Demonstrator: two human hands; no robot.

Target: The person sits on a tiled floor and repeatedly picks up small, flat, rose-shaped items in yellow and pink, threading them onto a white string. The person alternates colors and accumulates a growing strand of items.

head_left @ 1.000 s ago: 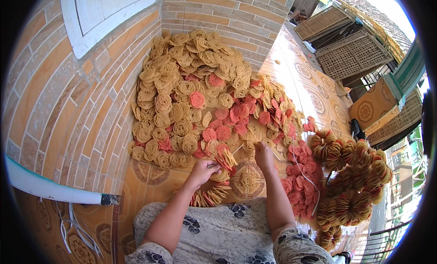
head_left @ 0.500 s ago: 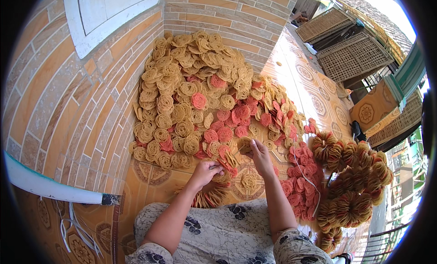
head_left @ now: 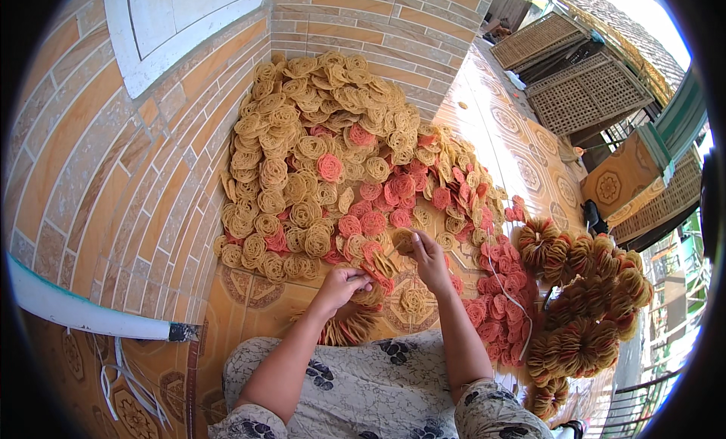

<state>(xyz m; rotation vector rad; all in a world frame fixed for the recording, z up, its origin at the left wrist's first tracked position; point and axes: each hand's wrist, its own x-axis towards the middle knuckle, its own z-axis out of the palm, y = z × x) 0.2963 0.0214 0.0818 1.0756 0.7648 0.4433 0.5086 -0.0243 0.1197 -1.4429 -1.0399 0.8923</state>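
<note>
My right hand [head_left: 432, 266] is closed in a pinch on a tan disc [head_left: 403, 241], round and lacy like coiled dried noodles. Lower and to the left, my left hand [head_left: 337, 290] is closed at the end of a curved string of similar discs [head_left: 349, 324], packed edge to edge in front of my lap. Pink and tan discs [head_left: 380, 270] stand just beyond its fingertips. The thread itself and the exact grip of the left fingers cannot be made out. A single loose tan disc [head_left: 414, 300] lies on the floor between my forearms.
A big heap of tan and pink discs [head_left: 302, 136] fills the corner against the brick-patterned wall [head_left: 151, 167]. To the right lie pink discs [head_left: 503, 295], a white cord [head_left: 508, 291] and bundled rings of strung discs [head_left: 578, 341]. White strips [head_left: 121, 378] lie at lower left.
My right hand, with the tan disc in it, has shifted very slightly to the left. My left hand and the string of discs look the same.
</note>
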